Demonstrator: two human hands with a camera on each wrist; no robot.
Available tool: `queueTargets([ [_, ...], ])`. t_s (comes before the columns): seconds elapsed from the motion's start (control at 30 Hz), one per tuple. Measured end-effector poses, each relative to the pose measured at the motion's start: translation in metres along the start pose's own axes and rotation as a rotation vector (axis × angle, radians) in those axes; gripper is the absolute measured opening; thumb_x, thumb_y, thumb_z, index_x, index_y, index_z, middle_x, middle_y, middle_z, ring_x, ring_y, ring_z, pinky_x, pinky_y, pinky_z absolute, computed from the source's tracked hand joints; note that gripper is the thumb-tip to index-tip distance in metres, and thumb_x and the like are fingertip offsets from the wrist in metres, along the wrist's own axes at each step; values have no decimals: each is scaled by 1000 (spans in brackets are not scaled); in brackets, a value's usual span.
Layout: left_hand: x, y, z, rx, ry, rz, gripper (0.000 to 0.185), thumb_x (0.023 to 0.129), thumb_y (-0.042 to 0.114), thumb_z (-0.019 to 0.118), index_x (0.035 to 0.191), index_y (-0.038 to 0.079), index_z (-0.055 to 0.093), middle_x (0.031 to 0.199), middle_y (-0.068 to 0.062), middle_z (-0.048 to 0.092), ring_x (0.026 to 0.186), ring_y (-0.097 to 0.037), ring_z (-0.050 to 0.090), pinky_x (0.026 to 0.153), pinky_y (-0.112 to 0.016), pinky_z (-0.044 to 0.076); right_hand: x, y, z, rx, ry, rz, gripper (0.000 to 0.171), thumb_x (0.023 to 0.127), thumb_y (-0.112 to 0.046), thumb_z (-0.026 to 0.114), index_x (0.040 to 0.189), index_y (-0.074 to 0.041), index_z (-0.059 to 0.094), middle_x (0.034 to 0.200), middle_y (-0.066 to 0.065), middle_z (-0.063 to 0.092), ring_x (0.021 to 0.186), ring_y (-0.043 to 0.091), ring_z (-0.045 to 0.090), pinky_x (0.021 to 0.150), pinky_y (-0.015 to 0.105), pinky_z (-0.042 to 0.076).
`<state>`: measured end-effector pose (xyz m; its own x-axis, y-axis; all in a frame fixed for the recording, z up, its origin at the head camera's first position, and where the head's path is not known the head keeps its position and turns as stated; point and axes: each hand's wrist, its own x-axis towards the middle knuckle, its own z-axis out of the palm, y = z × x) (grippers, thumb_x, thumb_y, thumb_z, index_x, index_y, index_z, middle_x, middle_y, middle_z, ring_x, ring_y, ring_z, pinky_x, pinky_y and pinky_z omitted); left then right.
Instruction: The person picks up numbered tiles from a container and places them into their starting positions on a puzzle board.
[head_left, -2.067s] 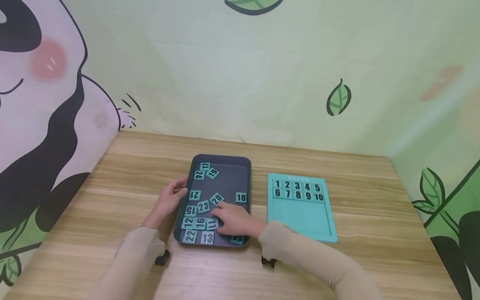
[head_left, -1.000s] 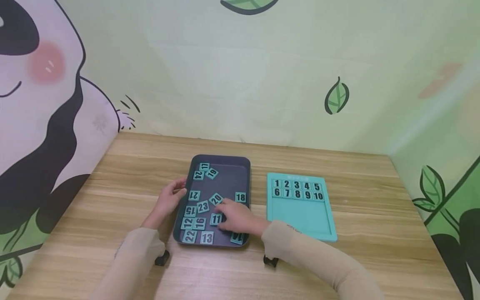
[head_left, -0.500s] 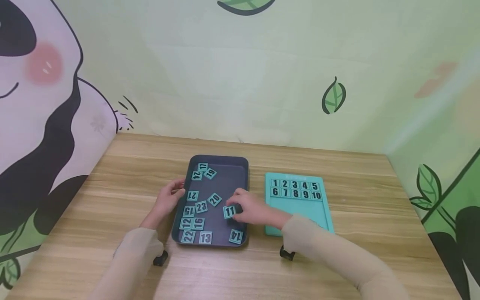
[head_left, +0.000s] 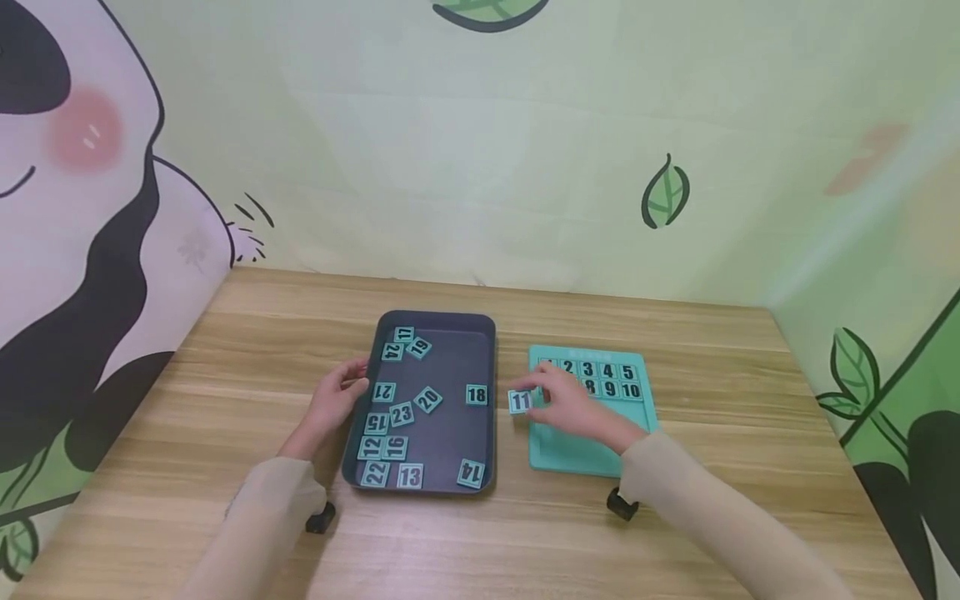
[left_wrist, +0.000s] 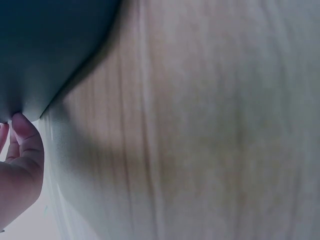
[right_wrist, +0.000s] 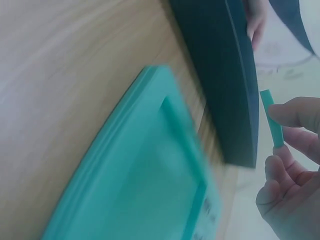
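Observation:
My right hand (head_left: 564, 402) pinches the number tile 11 (head_left: 520, 402) between thumb and fingers. It holds it over the gap between the dark tray (head_left: 461, 358) and the left edge of the teal puzzle board (head_left: 577, 454). In the right wrist view the same tile (right_wrist: 272, 120) shows edge-on, upright in the fingertips. The board bears tiles in two top rows, partly covered by the hand; its lower part is bare. My left hand (head_left: 336, 402) rests against the tray's left side, its thumb (left_wrist: 25, 127) touching the outer wall in the left wrist view.
Several loose number tiles lie in the tray at various angles, among them tile 12 (head_left: 371, 448), tile 18 (head_left: 476, 395) and tile 14 (head_left: 471, 474). Both stand on a wooden table (head_left: 450, 542) before a printed wall (head_left: 450, 167) with leaves and a panda.
My right hand has taken tile 11 up from among the tray's tiles and carried it right, past the tray's rim, uncovering tile 14. The left hand has stayed at the tray.

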<state>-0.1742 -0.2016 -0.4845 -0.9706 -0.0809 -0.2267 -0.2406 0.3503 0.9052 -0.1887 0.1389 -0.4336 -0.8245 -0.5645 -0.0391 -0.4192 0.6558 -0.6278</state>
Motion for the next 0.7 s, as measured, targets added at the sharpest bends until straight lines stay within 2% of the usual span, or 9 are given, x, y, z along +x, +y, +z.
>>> queueTargets([
  [0.2, 1, 0, 0, 3, 1, -3, 41, 94, 15, 38, 134, 8, 34, 133, -15, 38, 125, -32, 35, 102, -46, 32, -9, 22, -9, 42, 50, 86, 36, 75, -11, 66, 110, -11, 60, 95, 3, 51, 75, 15, 43, 60, 25, 40],
  [0.5, 1, 0, 1, 4, 3, -5, 41, 94, 15, 38, 134, 9, 34, 133, -15, 39, 125, -32, 35, 102, -46, 33, -12, 46, -12, 56, 82, 120, 37, 76, -11, 66, 112, -8, 58, 95, 6, 50, 72, 15, 42, 57, 24, 39],
  [0.7, -1, 0, 1, 2, 0, 0, 41, 94, 15, 38, 134, 10, 34, 133, -14, 39, 125, -32, 35, 102, -46, 33, -12, 58, -5, 58, 74, 145, 37, 75, -10, 66, 111, -7, 58, 95, 8, 50, 71, 15, 41, 57, 23, 39],
])
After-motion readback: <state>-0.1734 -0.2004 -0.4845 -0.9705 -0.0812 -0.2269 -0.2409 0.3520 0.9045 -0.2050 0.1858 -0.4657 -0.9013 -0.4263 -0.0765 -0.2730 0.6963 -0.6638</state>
